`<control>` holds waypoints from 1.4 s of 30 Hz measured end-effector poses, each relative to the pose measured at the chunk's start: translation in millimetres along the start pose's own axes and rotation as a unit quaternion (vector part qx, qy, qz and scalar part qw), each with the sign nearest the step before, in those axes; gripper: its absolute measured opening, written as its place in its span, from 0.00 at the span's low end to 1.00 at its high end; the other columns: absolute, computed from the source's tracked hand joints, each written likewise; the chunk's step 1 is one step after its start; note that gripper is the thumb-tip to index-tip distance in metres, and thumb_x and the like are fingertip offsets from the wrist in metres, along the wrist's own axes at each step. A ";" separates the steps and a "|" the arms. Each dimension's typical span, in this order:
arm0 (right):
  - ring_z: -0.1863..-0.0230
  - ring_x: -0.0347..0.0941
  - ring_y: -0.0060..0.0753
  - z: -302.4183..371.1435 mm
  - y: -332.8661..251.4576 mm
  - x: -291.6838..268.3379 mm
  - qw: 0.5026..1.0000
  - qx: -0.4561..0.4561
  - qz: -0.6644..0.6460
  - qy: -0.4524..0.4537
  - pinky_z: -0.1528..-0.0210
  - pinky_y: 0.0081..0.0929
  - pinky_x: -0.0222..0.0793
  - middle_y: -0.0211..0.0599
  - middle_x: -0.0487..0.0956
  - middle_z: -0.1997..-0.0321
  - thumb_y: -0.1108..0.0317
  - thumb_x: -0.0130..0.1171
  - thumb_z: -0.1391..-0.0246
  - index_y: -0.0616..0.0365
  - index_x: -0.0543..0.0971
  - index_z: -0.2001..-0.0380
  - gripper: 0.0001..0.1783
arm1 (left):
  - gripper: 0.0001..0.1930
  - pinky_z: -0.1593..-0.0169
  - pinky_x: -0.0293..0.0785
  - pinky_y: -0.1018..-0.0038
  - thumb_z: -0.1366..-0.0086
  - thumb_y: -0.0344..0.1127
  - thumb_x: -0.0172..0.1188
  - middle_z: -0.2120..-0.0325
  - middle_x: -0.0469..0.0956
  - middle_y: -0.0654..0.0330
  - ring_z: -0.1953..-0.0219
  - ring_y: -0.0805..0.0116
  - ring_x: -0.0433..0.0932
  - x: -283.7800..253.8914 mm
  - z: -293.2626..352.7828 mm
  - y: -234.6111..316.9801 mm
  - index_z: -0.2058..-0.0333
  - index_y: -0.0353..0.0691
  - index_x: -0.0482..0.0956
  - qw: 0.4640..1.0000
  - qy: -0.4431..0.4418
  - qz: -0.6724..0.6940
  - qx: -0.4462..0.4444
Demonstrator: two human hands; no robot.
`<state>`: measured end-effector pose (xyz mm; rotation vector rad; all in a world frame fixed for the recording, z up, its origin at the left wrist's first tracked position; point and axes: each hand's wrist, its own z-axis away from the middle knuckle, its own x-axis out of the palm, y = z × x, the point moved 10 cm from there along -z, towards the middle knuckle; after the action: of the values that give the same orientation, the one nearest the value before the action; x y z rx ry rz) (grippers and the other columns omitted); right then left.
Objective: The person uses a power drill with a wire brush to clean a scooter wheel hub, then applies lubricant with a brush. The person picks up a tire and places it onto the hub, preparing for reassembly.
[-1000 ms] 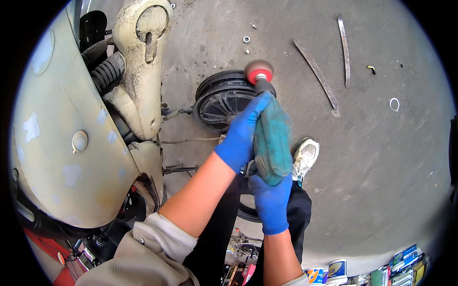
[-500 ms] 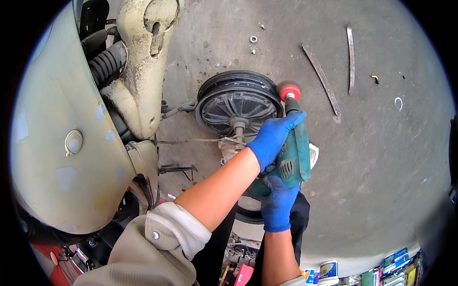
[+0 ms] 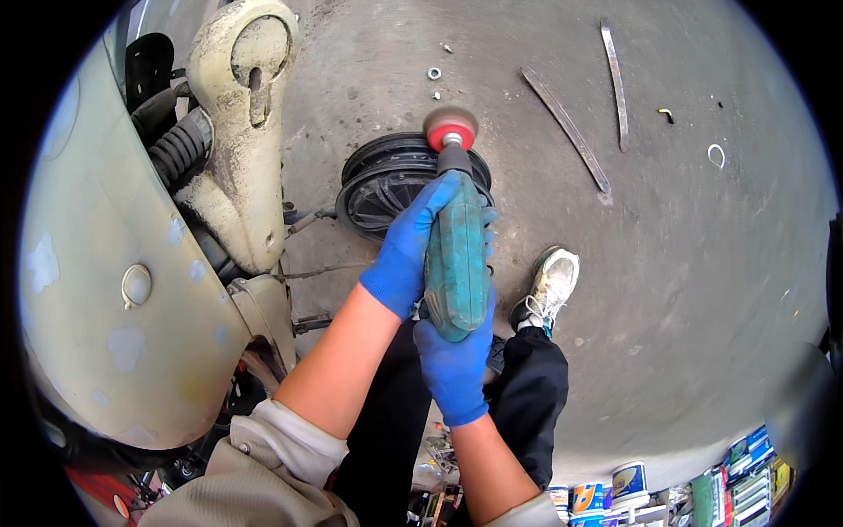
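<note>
We see the power drill point(image 3: 458, 263) held over the floor point(image 3: 676, 307), its long axis running almost straight away from the body, with the rear end nearest us and the red cup brush point(image 3: 463, 133) at the far end. The bristles are blurred. The brush overlaps the far right part of the black wheel point(image 3: 362, 195) in our view, but we cannot tell whether the two touch. The wheel lies beyond and mostly to the left of the drill, so the left hand point(image 3: 411, 246) is the nearer one; it covers part of the wheel's near side. That hand is closed around the drill's front, just behind the chuck point(image 3: 454, 160). The right hand point(image 3: 452, 367) is closed about the rear of the drill, with its fingers largely hidden beneath the body, so we cannot tell where the trigger finger sits.

Farther out, we have a small nut point(image 3: 434, 74) on the floor just past the brush, and two flat metal bars point(image 3: 566, 132) to the right of it. A pale scooter body point(image 3: 132, 290) stands along the floor's left side, and tubs point(image 3: 629, 481) line its near right edge
</note>
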<state>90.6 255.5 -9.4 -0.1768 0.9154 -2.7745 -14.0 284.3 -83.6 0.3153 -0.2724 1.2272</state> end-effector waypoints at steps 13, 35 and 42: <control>0.47 0.73 0.39 4.0 -10.5 11.9 0.993 -0.070 0.096 -0.002 0.45 0.34 0.70 0.51 0.74 0.46 0.78 0.62 0.60 0.61 0.54 0.33 0.49 | 0.31 0.60 0.81 0.66 0.37 0.60 0.58 0.63 0.80 0.52 0.67 0.62 0.81 -10.4 0.4 1.9 0.51 0.35 0.74 1.000 -0.017 -0.018 -0.009; 0.46 0.71 0.39 2.9 -13.0 14.6 0.987 -0.083 0.138 0.017 0.42 0.32 0.66 0.48 0.72 0.45 0.78 0.63 0.60 0.62 0.55 0.34 0.48 | 0.28 0.61 0.82 0.63 0.37 0.58 0.58 0.65 0.81 0.51 0.68 0.59 0.82 -6.5 -7.2 2.6 0.54 0.35 0.75 0.997 -0.075 0.034 0.001; 0.46 0.71 0.36 5.2 -24.9 40.0 0.994 -0.062 0.084 -0.043 0.44 0.33 0.67 0.47 0.72 0.46 0.78 0.61 0.62 0.62 0.59 0.37 0.44 | 0.33 0.58 0.82 0.63 0.36 0.61 0.54 0.59 0.80 0.47 0.66 0.58 0.82 -25.4 15.1 35.8 0.49 0.33 0.73 0.998 -0.030 -0.006 0.063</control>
<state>48.7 262.4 11.6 -0.2260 1.0317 -2.5372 -56.5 267.2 -75.9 0.4633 -0.2447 1.2273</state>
